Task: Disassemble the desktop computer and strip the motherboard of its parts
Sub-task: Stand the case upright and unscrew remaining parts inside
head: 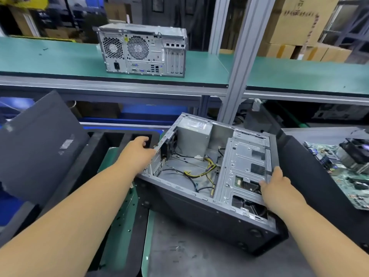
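Both hands [139, 148] gripping open case [209, 176], arms outstretched

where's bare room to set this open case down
Free: the green shelf left of the closed computer, and the grey mat in front of the open case. Crowded: the right, with the motherboard, and the left, with the black panel.

Both hands on the open computer case [209, 176] at centre frame, left hand [139, 150] gripping its rear edge, right hand [276, 182] holding the drive cage [245, 162], motherboard [343, 170] lying far right.
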